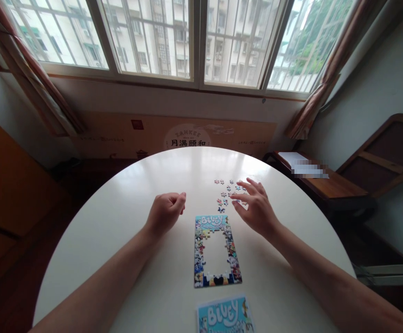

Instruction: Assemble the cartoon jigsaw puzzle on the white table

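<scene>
Between my forearms lies a partly assembled jigsaw puzzle point(199, 252), its border joined into a frame around a bare middle and "Bluey" lettering along its top. Several loose puzzle pieces point(221, 210) are scattered beyond its upper right corner. Over the right side of those pieces hovers my right hand point(255, 203), fingers spread, with nothing visible in it; it covers some of the pieces. My left hand point(167, 210) rests in a loose fist left of the puzzle's top, and whatever its curled fingers may hold is hidden. Nearest me is a blue Bluey picture point(224, 314), cut off by the lower edge.
The round white table point(94, 240) carries everything and has a curved far edge. Beyond it are a long printed cardboard panel point(111, 134) and barred windows point(149, 37). A wooden chair point(368, 162) and a brown side table point(312, 185) with papers stand at right.
</scene>
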`<state>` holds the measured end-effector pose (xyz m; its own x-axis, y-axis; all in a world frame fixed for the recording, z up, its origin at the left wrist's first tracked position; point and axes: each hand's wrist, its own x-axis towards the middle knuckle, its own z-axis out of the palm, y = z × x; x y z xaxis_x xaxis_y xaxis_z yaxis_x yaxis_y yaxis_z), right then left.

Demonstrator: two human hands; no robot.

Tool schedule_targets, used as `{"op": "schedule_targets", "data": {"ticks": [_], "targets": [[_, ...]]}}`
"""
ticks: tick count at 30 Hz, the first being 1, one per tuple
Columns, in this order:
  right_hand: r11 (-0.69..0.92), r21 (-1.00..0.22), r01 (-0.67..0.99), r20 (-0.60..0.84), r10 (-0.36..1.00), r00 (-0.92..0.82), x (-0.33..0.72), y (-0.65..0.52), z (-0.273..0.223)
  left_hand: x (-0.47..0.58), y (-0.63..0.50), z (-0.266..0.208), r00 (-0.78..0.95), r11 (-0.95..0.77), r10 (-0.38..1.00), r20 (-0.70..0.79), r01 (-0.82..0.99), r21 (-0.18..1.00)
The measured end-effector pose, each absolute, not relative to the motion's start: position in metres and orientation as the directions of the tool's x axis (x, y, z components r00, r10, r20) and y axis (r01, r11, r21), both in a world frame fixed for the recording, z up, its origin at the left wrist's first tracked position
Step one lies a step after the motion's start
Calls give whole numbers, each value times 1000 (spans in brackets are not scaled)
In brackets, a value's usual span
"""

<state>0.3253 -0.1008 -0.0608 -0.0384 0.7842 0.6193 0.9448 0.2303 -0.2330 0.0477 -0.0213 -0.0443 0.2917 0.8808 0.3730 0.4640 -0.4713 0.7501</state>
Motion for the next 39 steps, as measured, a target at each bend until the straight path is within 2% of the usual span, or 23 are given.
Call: {"op": "schedule_targets", "data": {"ticks": [5,13,21,27,30,33,35,36,39], "targets": [[139,-113,984,439,895,-76,302,-92,-50,51,-26,-40,304,-498,866,396,479,723],[15,-26,1000,160,987,-11,285,-62,-26,53,-27,-37,325,-549,836,442,491,676],[-70,-50,996,-17,997,70,272,-39,-14,53,-26,-38,334,-576,818,469,488,656],[-109,-170,979,-111,990,91,272,-29,-4,52,-27,-37,342,-597,802,490,472,648],[-61,-277,959,-57,997,47,273,-40,0,51,-27,-37,358,-613,790,497,462,641],[54,-388,920,40,998,-41,277,-60,2,51,-28,-36,382,-627,779,497,451,635],[146,-489,860,96,989,-113,283,-75,0,51,-29,-34,404,-642,766,500,436,631],[195,-584,788,118,981,-155,285,-82,-2,52,-30,-33,415,-650,759,502,428,628],[201,-804,560,85,971,-225,292,-98,-10,53,-33,-30,454,-671,737,501,408,619]]}}
